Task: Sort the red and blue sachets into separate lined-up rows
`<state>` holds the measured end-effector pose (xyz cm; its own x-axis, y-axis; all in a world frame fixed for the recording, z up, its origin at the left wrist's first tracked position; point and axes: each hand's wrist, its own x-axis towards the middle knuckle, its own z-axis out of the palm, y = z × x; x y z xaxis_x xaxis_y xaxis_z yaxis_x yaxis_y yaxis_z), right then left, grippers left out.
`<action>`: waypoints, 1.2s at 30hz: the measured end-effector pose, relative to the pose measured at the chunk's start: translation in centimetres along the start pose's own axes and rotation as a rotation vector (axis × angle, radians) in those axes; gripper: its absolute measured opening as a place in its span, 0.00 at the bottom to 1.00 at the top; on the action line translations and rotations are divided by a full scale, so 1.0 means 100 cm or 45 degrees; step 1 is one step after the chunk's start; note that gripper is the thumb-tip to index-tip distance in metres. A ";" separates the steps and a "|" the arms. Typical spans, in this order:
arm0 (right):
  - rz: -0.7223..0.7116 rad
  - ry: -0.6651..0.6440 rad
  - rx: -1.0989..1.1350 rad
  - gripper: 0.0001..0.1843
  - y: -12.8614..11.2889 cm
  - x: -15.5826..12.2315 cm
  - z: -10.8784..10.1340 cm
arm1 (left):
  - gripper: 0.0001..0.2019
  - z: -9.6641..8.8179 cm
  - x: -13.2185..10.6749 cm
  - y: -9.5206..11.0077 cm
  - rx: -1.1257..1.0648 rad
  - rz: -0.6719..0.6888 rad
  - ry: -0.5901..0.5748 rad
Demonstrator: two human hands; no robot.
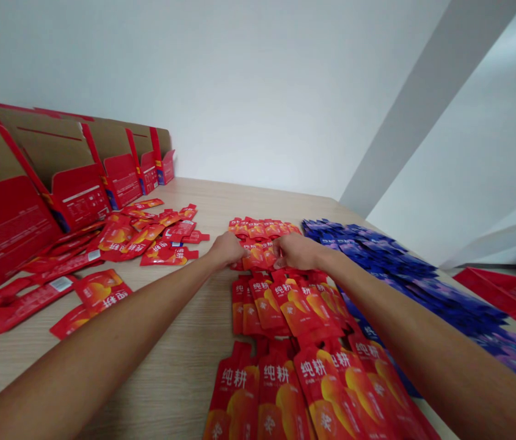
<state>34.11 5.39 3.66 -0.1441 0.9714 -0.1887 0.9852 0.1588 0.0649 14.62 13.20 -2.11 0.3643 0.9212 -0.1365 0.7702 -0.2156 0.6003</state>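
Both arms reach forward over rows of red spouted pouches [285, 302] printed with orange fruit. My left hand [229, 250] is closed at the left edge of a row toward the far end, its fingers on a red pouch [255, 255]. My right hand [295, 252] is closed at the right side of that same row, its fingertips curled onto the pouches there. One more row [264, 228] of red pouches lies just beyond the hands, and larger-looking rows [280, 391] lie nearer. What sits under the fingers is partly hidden.
Stacked blue pouches [377, 256] run along the right, partly behind my right forearm. Loose red pouches [148, 238] are scattered at left before open red cardboard boxes [81, 189]. A red basket [509, 296] stands at far right. A white wall [258, 91] bounds the wooden table [166, 342].
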 end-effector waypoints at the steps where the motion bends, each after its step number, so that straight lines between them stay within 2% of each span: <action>1: -0.001 0.004 -0.002 0.12 0.000 -0.001 0.000 | 0.16 0.001 -0.001 -0.001 0.003 0.011 0.001; 4: -0.009 0.020 -0.001 0.12 -0.001 -0.008 -0.002 | 0.16 0.000 -0.004 -0.004 0.029 0.054 0.018; 7: -0.019 0.037 0.007 0.12 -0.001 -0.015 -0.004 | 0.16 -0.012 -0.005 -0.013 0.102 0.088 0.082; 9: -0.019 0.052 0.009 0.11 -0.001 -0.021 -0.005 | 0.13 -0.031 -0.003 -0.024 0.182 0.088 0.174; 12: -0.014 0.065 0.015 0.10 -0.004 -0.027 -0.006 | 0.08 -0.074 0.003 -0.046 0.335 0.039 0.373; 15: -0.013 0.080 0.019 0.09 -0.008 -0.031 -0.006 | 0.16 -0.114 0.011 -0.067 0.479 -0.057 0.503; 18: -0.023 0.107 0.024 0.08 -0.016 -0.037 -0.006 | 0.27 -0.132 0.022 -0.082 0.588 -0.094 0.474; 20: -0.049 0.118 0.028 0.08 -0.021 -0.045 -0.006 | 0.36 -0.131 0.031 -0.089 0.648 -0.051 0.336; 24: -0.118 0.098 0.038 0.07 -0.031 -0.064 -0.007 | 0.53 -0.118 0.048 -0.099 0.759 0.054 -0.039; 26: -0.148 0.091 0.048 0.07 -0.034 -0.070 -0.008 | 0.58 -0.115 0.055 -0.102 0.811 0.082 -0.148; 28: -0.175 0.096 0.058 0.06 -0.034 -0.073 -0.008 | 0.56 -0.115 0.060 -0.103 0.851 0.123 -0.209; 31: -0.187 0.105 0.074 0.08 -0.033 -0.075 -0.009 | 0.44 -0.115 0.060 -0.103 0.901 0.185 -0.222; 36: -0.167 0.111 0.073 0.08 -0.033 -0.082 -0.006 | 0.32 -0.102 0.044 -0.098 0.915 0.228 -0.052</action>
<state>31.99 -3.02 5.60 -0.2770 0.9550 -0.1059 0.9607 0.2774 -0.0113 3.31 22.63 -0.60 0.5247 0.8423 -0.1229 0.8449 -0.5330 -0.0458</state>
